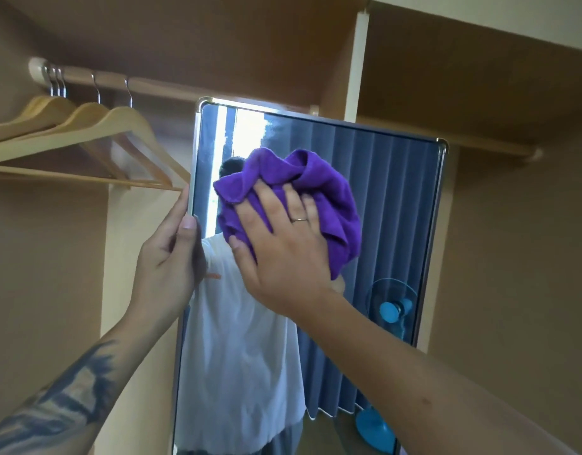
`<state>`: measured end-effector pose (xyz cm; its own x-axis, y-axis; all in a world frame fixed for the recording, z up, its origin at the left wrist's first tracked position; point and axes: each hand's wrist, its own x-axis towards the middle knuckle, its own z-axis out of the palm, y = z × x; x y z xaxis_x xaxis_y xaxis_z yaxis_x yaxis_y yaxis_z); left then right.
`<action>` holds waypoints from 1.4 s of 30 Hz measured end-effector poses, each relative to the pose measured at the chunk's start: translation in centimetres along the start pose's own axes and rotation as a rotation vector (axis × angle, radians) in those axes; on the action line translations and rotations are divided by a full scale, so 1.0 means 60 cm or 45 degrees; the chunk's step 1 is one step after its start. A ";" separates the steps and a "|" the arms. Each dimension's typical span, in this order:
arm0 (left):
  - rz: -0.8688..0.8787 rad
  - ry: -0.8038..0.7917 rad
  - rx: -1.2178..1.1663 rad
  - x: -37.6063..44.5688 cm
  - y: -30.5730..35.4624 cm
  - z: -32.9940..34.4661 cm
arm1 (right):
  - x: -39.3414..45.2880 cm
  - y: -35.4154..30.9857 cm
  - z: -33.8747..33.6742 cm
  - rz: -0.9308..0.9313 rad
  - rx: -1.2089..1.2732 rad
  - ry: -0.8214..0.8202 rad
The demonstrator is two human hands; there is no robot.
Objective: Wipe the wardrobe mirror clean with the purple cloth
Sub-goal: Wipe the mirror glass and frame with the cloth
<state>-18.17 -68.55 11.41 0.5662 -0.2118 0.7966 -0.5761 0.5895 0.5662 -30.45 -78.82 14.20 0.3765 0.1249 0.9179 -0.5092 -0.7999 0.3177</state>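
The tall framed mirror (391, 198) stands inside the wooden wardrobe and reflects a person in a white shirt, grey curtains and a blue fan. A bunched purple cloth (329, 192) lies against the upper middle of the glass. My right hand (279, 231) presses on the cloth with its fingers spread and nearly straight; a ring shows on one finger. My left hand (171, 254) grips the mirror's left edge, thumb on the front of the frame and fingers behind it.
A hanging rail (158, 87) runs across the top left with several bare wooden hangers (86, 133) close to the mirror's left edge. A white upright panel (357, 67) and a shelf (447, 139) sit behind the mirror's top right.
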 end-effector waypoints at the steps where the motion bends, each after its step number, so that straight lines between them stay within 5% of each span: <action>1: -0.012 0.016 -0.025 0.001 -0.004 0.000 | 0.002 -0.001 0.000 -0.034 -0.002 -0.014; 8: -0.013 0.050 0.018 -0.001 -0.023 -0.002 | -0.037 0.083 -0.025 -0.182 -0.116 -0.109; 14: -0.039 0.076 -0.045 -0.011 -0.026 -0.001 | -0.106 0.163 -0.032 0.440 -0.132 0.052; 22: -0.051 0.073 -0.027 -0.034 -0.006 0.001 | -0.067 0.054 -0.002 1.099 0.118 0.330; 32: -0.392 -0.050 -0.474 -0.040 -0.003 -0.016 | -0.061 -0.099 0.021 0.319 0.090 0.054; 42: -0.409 -0.177 -0.291 -0.049 0.009 -0.040 | -0.139 0.048 -0.007 -0.570 -0.009 -0.336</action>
<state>-18.71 -65.71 8.87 0.6021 -0.5070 0.6168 -0.2286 0.6308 0.7415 -35.37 -81.92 7.53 0.7408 0.3006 0.6008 -0.2586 -0.6978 0.6680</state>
